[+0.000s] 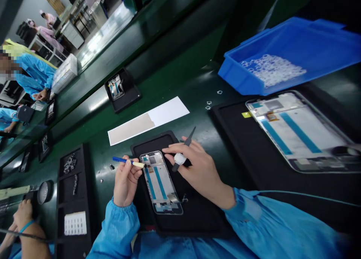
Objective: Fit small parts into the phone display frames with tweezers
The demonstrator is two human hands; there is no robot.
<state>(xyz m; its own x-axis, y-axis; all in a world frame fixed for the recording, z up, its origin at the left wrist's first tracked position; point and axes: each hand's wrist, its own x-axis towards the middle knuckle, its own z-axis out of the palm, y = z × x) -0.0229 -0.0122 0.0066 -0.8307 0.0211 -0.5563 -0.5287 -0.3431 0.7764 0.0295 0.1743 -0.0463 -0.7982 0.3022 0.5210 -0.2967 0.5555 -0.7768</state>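
Observation:
My left hand point(126, 182) pinches a slim pen-like tool point(128, 161), blue at one end and cream at the other. The tool's dark tip is over the upper left edge of a phone frame point(160, 183), which has blue strips and lies on a black tray point(197, 214). My right hand point(199, 166) is closed around dark tweezers point(190, 136), their pointed end directed up and away from the phone. A white piece point(179, 159) shows between the fingers; whether it is a wrap on the tweezers I cannot tell. Small metal bits point(184, 198) lie by the phone's lower right edge.
Right stands a blue bin point(245, 78) of small white rings, behind another phone frame point(296, 127) on a black tray. A white-and-beige strip point(169, 110) lies ahead. Left is a compartment tray point(72, 197) with small parts. A co-worker's hand point(24, 214) is at far left.

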